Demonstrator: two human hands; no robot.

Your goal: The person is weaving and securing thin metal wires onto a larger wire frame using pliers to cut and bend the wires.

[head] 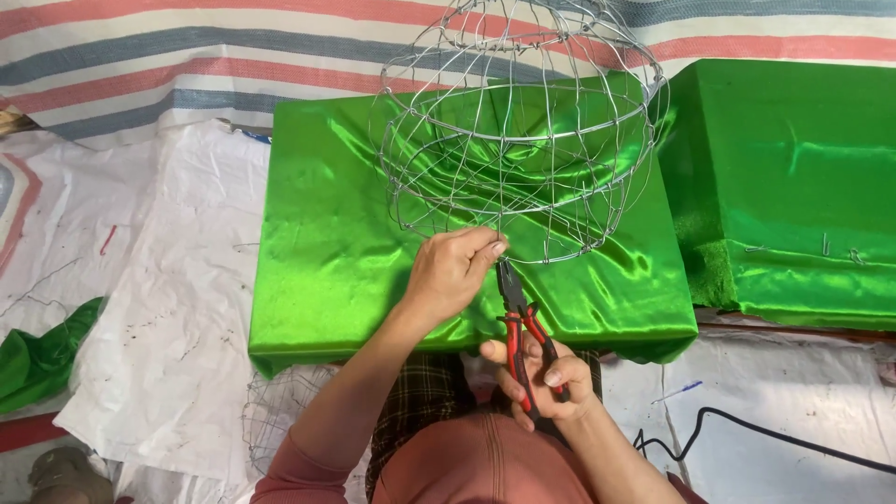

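a striped tarp (140,56) and white sheeting (177,308) cover the floor, and on them sit two blocks wrapped in shiny green cloth, the nearer green block (336,252) in the middle and a second green block (793,177) just to its right. above the nearer block stands a rounded wire frame (518,131), its lower rim pinched between the closed fingers of the left hand (453,271). just below, the right hand (546,378) grips the red-and-black pliers (518,313), whose tip meets the wire beside the left fingertips.
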